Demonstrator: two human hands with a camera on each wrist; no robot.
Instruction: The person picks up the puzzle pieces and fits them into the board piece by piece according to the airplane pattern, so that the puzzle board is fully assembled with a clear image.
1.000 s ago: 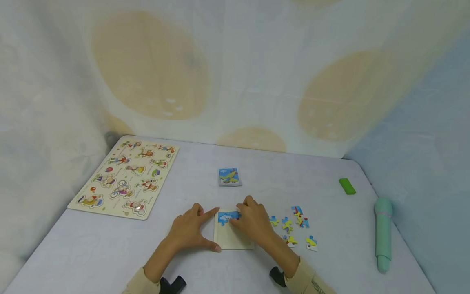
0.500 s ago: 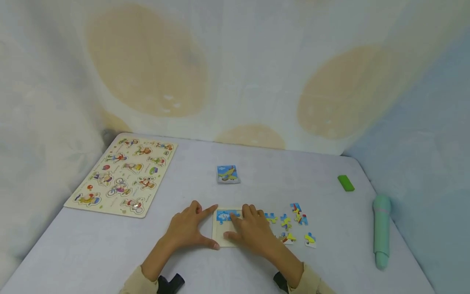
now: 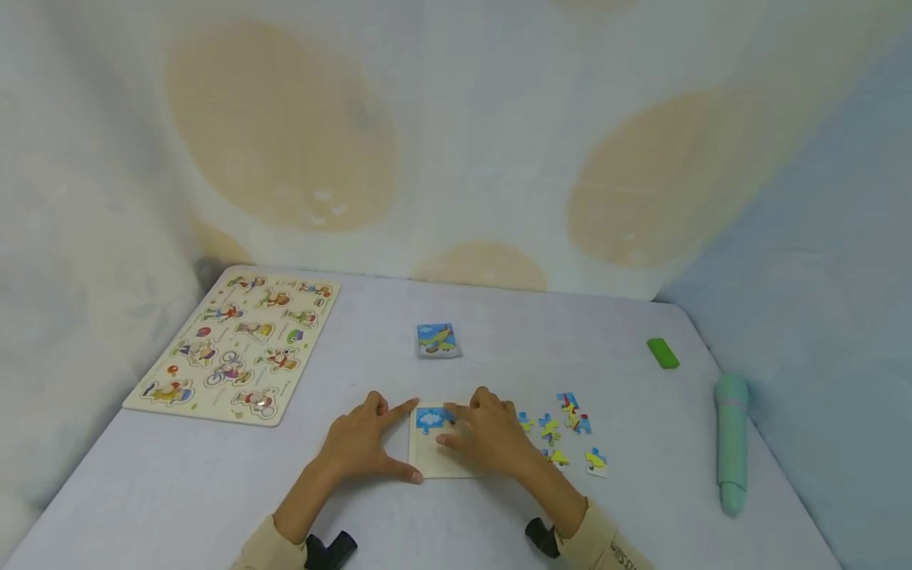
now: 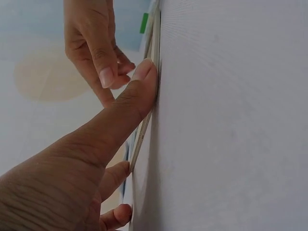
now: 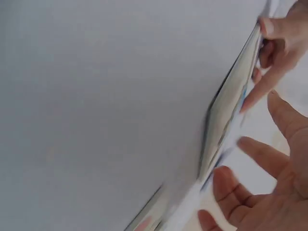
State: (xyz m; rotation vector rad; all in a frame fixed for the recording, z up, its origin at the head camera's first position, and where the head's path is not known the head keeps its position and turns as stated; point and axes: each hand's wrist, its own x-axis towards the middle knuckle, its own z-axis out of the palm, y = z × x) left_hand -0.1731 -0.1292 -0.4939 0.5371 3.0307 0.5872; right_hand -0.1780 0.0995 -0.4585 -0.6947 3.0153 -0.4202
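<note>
Puzzle board is lying flat on the white tabletop between the hands, its left edge running directly away from the person. The left hand is bracing that edge, thumb and index finger spreading to its two corners. The right hand, fingers standing apart, is reaching over the board, index finger pointing left at joined blue pieces along the far edge; contact is staying unclear. This hand is hiding the right side, so the long axis is hard to judge; wrist views are showing the board nearly edge-on. Loose pieces are crowding just beyond the right hand. White tabletop is separating the board from an airplane picture card behind. Farther out, a figure board is lying left; a green block and mint-green stick are lying right, near the tabletop's edge.
</note>
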